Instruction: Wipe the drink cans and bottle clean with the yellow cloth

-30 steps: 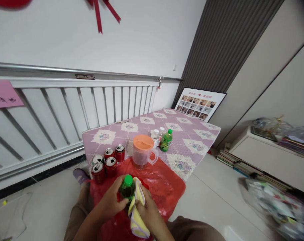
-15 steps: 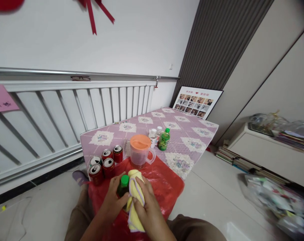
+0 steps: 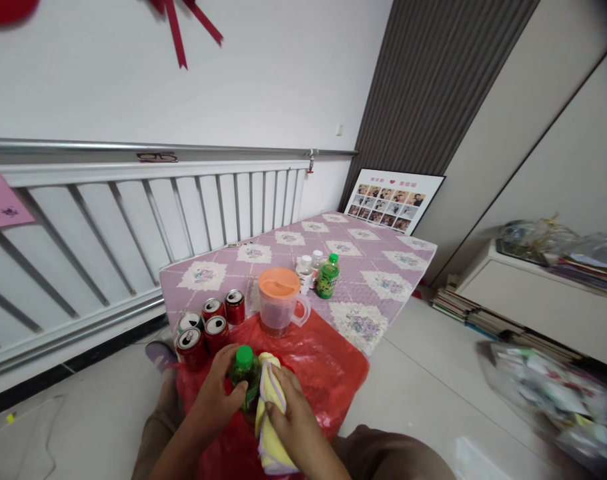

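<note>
My left hand (image 3: 220,393) is wrapped round a green-capped plastic bottle (image 3: 244,370), which stands nearly upright over the red plastic sheet (image 3: 328,360). In my right hand (image 3: 296,413) is a folded yellow cloth (image 3: 271,433) with a pale purple edge. The cloth lies against the bottle's right side, and the bottle's lower part is partly hidden by my fingers and the cloth. Just beyond my hands stands a clear pitcher (image 3: 278,313) with an orange lid, some liquid at its bottom.
Several opened drink cans (image 3: 215,327) cluster at the table's left edge. Behind the pitcher are a green bottle (image 3: 327,279) and two white-capped bottles (image 3: 304,275). A radiator (image 3: 193,213) runs along the wall; a photo board (image 3: 391,200) leans beyond the flowered tablecloth (image 3: 356,323).
The bottle and my left hand have shifted slightly left. My right hand has slid the cloth a little down along the bottle's side, so more of the bottle shows.
</note>
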### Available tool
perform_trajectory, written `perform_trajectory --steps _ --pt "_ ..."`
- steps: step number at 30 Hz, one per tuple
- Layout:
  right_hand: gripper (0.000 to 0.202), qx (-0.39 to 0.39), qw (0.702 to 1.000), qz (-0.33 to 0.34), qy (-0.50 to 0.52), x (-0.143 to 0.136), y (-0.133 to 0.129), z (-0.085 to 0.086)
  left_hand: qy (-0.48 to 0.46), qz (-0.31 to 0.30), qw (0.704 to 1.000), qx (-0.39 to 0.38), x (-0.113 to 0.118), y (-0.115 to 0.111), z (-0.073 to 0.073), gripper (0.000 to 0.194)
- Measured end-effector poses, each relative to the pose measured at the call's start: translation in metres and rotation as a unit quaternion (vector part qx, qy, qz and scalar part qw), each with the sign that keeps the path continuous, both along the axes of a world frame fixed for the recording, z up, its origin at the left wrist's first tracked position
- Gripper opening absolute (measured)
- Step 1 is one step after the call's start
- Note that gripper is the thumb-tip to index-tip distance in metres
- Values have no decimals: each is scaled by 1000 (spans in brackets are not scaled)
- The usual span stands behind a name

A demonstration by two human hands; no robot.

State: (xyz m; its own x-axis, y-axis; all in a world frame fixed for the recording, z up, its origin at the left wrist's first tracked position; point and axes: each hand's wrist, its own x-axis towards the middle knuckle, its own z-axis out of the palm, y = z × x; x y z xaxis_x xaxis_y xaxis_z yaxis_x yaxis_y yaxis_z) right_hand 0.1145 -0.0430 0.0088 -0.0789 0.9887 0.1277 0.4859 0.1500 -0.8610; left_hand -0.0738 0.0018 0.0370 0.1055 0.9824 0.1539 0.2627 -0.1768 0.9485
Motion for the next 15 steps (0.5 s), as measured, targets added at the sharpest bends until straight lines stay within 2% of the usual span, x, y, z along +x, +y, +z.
perform_trajectory --steps 4,7,10,15 --pt "66 44 999 11 -12 -2 -1 35 46 36 998 38 3 -4 -11 54" --pt "69 74 997 30 -13 -5 2 46 44 34 998 29 3 -6 -11 58" --pt "67 66 998 16 12 -7 9 34 31 7 999 6 -1 -5 -3 55" --pt "67 -14 1000 13 5 -10 14 -10 -41 -30 997 -59 -7 -3 8 62"
